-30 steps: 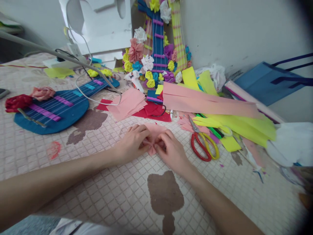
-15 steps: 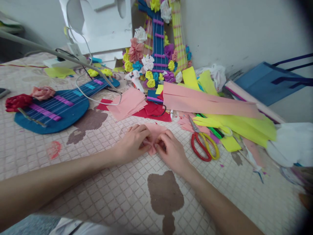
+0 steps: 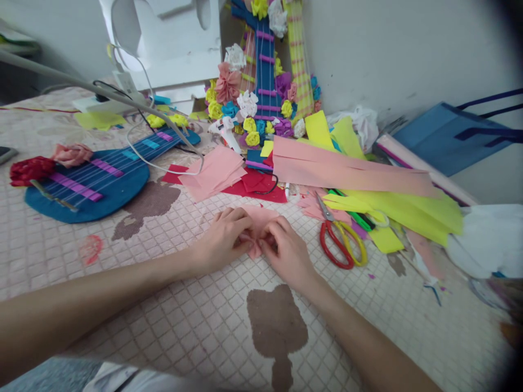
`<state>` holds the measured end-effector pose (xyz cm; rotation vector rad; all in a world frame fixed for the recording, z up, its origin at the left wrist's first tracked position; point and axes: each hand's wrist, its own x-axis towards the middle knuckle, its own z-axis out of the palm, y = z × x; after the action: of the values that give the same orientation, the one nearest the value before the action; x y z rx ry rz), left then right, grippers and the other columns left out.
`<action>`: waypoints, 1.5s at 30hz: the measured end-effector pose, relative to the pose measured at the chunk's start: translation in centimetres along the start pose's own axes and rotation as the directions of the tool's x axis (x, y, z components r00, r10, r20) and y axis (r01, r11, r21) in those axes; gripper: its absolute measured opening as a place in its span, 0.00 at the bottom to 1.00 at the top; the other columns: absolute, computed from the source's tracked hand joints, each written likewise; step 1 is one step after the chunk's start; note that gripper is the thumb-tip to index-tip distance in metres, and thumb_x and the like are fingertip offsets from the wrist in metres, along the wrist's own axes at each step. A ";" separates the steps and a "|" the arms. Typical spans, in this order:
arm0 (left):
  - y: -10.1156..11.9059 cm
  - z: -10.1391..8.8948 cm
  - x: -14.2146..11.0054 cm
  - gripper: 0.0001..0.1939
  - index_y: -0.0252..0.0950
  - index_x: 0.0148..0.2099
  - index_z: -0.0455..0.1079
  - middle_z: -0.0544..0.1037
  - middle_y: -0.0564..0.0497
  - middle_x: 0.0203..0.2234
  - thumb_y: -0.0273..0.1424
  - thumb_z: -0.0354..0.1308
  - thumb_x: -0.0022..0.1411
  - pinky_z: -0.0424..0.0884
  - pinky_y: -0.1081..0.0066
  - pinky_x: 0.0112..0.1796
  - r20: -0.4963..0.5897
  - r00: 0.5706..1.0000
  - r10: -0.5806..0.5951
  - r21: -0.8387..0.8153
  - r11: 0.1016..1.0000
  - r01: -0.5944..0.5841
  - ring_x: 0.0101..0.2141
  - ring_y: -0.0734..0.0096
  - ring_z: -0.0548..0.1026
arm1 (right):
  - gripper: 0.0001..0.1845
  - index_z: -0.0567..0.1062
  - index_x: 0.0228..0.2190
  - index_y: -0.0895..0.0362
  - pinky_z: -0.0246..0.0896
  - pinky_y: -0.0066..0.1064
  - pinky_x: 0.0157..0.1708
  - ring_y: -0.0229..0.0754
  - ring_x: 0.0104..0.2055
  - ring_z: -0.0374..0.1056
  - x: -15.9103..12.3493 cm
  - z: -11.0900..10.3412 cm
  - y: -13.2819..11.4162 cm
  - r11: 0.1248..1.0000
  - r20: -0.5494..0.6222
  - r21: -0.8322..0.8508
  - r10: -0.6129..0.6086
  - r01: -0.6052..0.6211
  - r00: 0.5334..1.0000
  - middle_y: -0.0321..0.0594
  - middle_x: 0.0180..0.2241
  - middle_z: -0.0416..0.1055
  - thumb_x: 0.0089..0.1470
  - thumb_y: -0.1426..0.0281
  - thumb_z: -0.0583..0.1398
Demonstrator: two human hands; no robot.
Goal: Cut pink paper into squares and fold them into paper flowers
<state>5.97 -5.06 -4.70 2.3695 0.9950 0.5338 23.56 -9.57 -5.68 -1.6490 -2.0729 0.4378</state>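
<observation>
A piece of pink crepe paper (image 3: 260, 218) lies between my two hands over the quilted table cover (image 3: 196, 321). On its left side my left hand (image 3: 225, 239) pinches the paper with thumb and fingers. My right hand (image 3: 287, 249) pinches it from the right, close to the other hand. Gathered folds show in the paper between the fingertips, and parts of it are hidden behind them. Beyond my hands lies a stack of pink paper pieces (image 3: 212, 171) on red paper (image 3: 255, 190).
Red-and-yellow-handled scissors (image 3: 337, 239) lie right of my right hand. A blue paper guitar (image 3: 98, 185) with paper roses is at left. Pink and yellow paper sheets (image 3: 351, 171), a glue gun (image 3: 226, 130) and flower-covered guitars (image 3: 267, 71) stand behind. A white cable (image 3: 163, 173) arcs across.
</observation>
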 end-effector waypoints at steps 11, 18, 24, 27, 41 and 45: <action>0.2 0.0 0.0 0.05 0.36 0.34 0.69 0.70 0.49 0.36 0.22 0.56 0.54 0.61 0.60 0.45 0.004 1.000 -0.020 -0.008 1.000 0.020 0.42 0.61 0.65 | 0.06 0.68 0.32 0.55 0.63 0.30 0.37 0.38 0.37 0.66 -0.2 -0.6 0.0 0.997 0.064 0.064 -0.041 0.037 0.997 0.38 0.37 0.64 0.51 0.77 0.55; 0.4 -0.2 0.0 0.05 0.37 0.35 0.70 0.70 0.50 0.38 0.23 0.56 0.56 0.59 0.59 0.47 0.027 1.000 -0.016 -0.050 0.999 0.017 0.43 0.62 0.66 | 0.07 0.68 0.33 0.55 0.64 0.33 0.38 0.40 0.38 0.66 -0.2 -0.6 0.1 0.997 0.062 0.049 -0.057 0.054 0.996 0.39 0.38 0.63 0.50 0.76 0.56; 0.1 -0.1 0.0 0.04 0.37 0.35 0.71 0.70 0.50 0.38 0.26 0.55 0.58 0.60 0.59 0.46 0.021 1.000 0.006 -0.040 0.999 -0.006 0.43 0.63 0.66 | 0.07 0.67 0.33 0.55 0.64 0.33 0.38 0.41 0.39 0.65 -0.3 -0.9 0.0 0.995 0.085 0.075 -0.070 0.064 0.994 0.39 0.38 0.63 0.49 0.73 0.59; 0.0 0.0 0.0 0.06 0.37 0.36 0.71 0.70 0.50 0.38 0.24 0.55 0.56 0.59 0.59 0.46 0.032 0.999 0.008 -0.032 0.999 -0.007 0.43 0.63 0.66 | 0.09 0.66 0.34 0.54 0.65 0.34 0.39 0.41 0.40 0.65 -0.4 -1.0 0.1 0.995 0.103 0.086 -0.065 0.056 0.993 0.39 0.39 0.62 0.49 0.70 0.61; -0.2 0.2 0.0 0.11 0.36 0.40 0.68 0.70 0.49 0.39 0.22 0.55 0.52 0.62 0.59 0.46 0.000 1.000 -0.014 -0.021 1.000 0.014 0.44 0.60 0.66 | 0.06 0.66 0.35 0.54 0.64 0.33 0.37 0.40 0.39 0.65 -0.2 -0.7 0.3 0.990 0.051 0.140 -0.030 0.022 0.998 0.40 0.39 0.61 0.53 0.75 0.55; -0.4 0.4 0.0 0.09 0.36 0.38 0.67 0.70 0.48 0.38 0.22 0.55 0.52 0.63 0.59 0.45 -0.017 1.000 -0.005 -0.018 1.000 0.005 0.43 0.61 0.66 | 0.03 0.66 0.32 0.55 0.63 0.32 0.35 0.40 0.36 0.65 0.0 -0.3 0.1 0.998 0.028 0.068 -0.001 -0.001 1.000 0.39 0.37 0.62 0.54 0.75 0.55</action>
<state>5.96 -4.94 -5.26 2.3502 0.9994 0.5602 23.78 -9.57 -5.43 -1.6128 -2.0547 0.5288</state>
